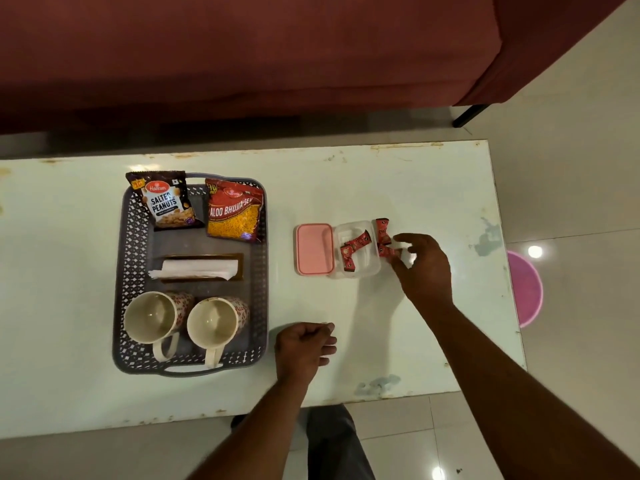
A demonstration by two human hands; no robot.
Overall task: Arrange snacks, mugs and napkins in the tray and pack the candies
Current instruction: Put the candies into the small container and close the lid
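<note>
A grey lattice tray [135, 237] holds a salted peanuts packet [166, 202], an aloo bhujia packet [233, 211], a brown holder with white napkins [201, 268] and two cream mugs [150, 317] [213, 323]. To its right a clear box [360, 268] contains red candies [358, 241]; its pink lid [314, 248] lies beside it. More red candies [383, 227] lie on the table just right of the box. My right hand [424, 268] hovers over them with fingers spread, touching one candy [386, 251]. My left hand [306, 348] rests curled on the table.
The pale table [433, 188] has chipped edges and ends at the right. A maroon sofa [242, 53] stands behind it. A pink bucket [524, 289] sits on the tiled floor at the right. My leg shows below the near table edge.
</note>
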